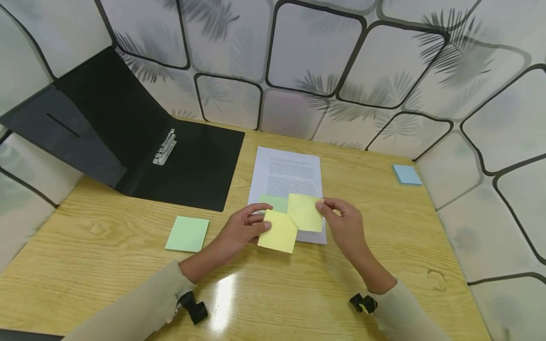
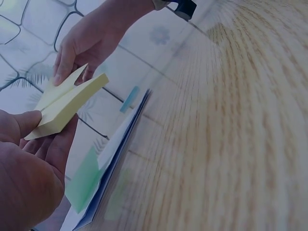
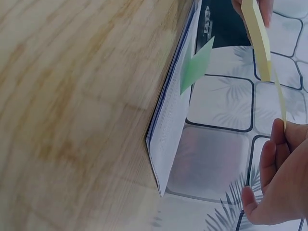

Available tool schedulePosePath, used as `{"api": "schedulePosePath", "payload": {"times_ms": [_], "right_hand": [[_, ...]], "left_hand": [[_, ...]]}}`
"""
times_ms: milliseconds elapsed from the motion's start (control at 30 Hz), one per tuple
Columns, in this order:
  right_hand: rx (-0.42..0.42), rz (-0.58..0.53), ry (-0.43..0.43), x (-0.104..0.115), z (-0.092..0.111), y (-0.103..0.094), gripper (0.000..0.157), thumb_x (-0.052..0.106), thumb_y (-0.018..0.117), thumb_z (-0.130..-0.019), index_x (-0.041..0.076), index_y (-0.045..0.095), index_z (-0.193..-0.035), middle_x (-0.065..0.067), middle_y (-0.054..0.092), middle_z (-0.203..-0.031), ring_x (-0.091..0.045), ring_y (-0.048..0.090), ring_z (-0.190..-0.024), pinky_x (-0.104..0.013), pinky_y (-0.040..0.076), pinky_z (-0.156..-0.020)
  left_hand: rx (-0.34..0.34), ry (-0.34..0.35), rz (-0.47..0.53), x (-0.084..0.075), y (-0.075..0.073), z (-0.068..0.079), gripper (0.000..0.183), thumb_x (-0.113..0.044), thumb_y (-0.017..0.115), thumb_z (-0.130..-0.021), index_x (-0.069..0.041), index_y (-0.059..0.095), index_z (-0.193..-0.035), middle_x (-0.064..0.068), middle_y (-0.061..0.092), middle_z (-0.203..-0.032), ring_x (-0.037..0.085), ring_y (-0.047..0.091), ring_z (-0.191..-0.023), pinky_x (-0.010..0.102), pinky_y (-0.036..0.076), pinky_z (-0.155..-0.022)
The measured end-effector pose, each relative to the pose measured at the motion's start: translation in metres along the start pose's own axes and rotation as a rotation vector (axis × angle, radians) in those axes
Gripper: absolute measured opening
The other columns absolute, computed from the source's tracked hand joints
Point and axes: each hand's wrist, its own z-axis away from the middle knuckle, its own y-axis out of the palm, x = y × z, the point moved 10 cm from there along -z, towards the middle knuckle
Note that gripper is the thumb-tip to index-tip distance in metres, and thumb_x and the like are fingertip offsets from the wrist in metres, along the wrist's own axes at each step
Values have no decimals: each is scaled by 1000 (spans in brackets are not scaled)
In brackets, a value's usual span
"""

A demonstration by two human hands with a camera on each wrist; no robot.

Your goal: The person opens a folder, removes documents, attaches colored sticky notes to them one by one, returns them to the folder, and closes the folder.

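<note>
My left hand (image 1: 245, 229) grips a thick pad of yellow sticky notes (image 1: 278, 232), thumb on top and fingers beneath. Between thumb and fingertips, my right hand (image 1: 344, 222) pinches the edge of a single yellow sticky note (image 1: 305, 212). This note meets the pad at its upper right corner in the head view. Below both hands lies a stack of printed paper (image 1: 294, 166). A green sticky note (image 1: 274, 203) is on the printed page, partly covered by the yellow ones; in the right wrist view the green note (image 3: 197, 67) stands up from the sheet.
An open black ring binder (image 1: 192, 161) lies at the back left, its cover leaning on the patterned wall (image 1: 230, 99). A green sticky pad (image 1: 186, 234) sits left of my left hand. Near the right wall is a blue sticky pad (image 1: 407, 174) on the wooden table (image 1: 375, 189).
</note>
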Motion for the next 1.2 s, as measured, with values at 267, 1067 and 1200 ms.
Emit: {"api": "schedulePosePath", "payload": {"times_ms": [267, 1067, 1200], "right_hand": [[-71, -19, 28, -3, -3, -13, 35, 37, 70, -96, 6, 76, -111, -10, 73, -106, -14, 62, -99, -18, 49, -78], [-124, -21, 82, -19, -6, -26, 36, 37, 68, -97, 4, 75, -111, -10, 69, -102, -15, 58, -97, -17, 46, -76], [-119, -8, 79, -21, -6, -26, 37, 38, 67, -98, 4, 75, -112, -10, 69, -103, -16, 58, -97, -17, 46, -76]], "left_hand": [[-59, 7, -32, -4, -5, 1, 50, -9, 62, -101, -4, 45, -147, -3, 68, -104, 9, 62, -79, 25, 52, -68], [-413, -82, -592, -52, -211, 143, 58, -32, 51, -107, -8, 34, -158, 1, 46, -148, -12, 57, -102, 17, 56, -78], [-442, -150, -666, -40, -246, 159, 63, -36, 45, -109, -3, 25, -159, 24, 31, -160, -11, 51, -116, 9, 51, -77]]}}
